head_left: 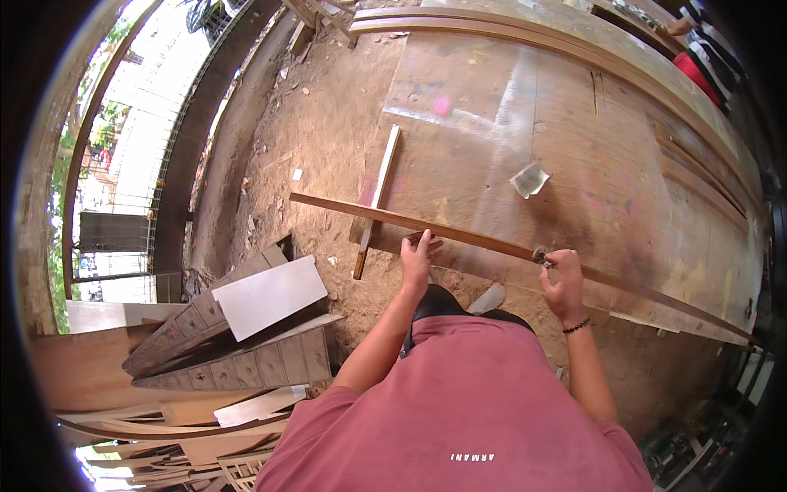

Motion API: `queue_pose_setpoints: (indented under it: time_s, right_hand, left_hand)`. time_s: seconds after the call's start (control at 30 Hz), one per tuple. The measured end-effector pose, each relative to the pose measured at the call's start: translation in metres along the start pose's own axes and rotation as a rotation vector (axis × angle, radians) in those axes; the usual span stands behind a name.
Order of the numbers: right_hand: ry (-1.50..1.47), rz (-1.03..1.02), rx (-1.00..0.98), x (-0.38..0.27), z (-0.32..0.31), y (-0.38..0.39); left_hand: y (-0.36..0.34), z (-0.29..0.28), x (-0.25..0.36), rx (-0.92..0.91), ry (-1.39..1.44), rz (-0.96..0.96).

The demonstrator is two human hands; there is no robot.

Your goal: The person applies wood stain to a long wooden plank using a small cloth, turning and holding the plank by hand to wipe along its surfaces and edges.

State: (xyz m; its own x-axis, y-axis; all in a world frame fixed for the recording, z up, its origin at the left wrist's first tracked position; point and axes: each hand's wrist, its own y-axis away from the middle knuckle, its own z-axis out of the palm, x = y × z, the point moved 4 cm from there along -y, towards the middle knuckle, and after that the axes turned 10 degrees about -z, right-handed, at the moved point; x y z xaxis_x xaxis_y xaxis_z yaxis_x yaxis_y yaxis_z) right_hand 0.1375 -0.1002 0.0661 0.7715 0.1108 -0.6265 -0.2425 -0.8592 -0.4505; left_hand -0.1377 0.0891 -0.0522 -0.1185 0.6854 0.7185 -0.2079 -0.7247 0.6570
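A long, narrow brown wooden strip point(475, 238) runs slantwise in front of me, from the left middle down to the far right. My left hand point(416, 261) is at its near edge, thumb up against the wood and fingers curled in the shade beneath. Closed in a fist, my right hand point(563, 283) grips a small brush-like thing point(539, 254) whose dark, rounded end touches the strip. Its handle is hidden in the fingers. A shorter wooden batten point(385, 168), pale on top, crosses beneath the strip left of my left hand.
A broad stained wooden board point(467, 74) lies ahead, bearing a crumpled paper scrap point(530, 179) and long planks point(492, 29). At left, a white sheet point(270, 297) rests on dark wedge-shaped wooden pieces point(238, 365). Wood offcuts point(156, 455) pile up lower left. Another person point(697, 61) is at far right.
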Motion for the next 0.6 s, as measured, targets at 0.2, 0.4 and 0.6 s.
queue_pose_setpoints:
  time_s: [0.2,0.4,0.6]
  right_hand:
    - [0.042,0.051,0.054,0.002,-0.027,0.026]
    - [0.032,0.09,0.044,0.005,-0.027,0.047]
    - [-0.05,0.043,-0.021,0.02,-0.006,0.022]
  left_hand:
    - [-0.007,0.005,-0.002,0.044,-0.019,0.016]
    - [-0.02,0.007,-0.012,-0.024,0.064,-0.016]
    - [-0.013,0.013,-0.014,-0.089,0.325,-0.104]
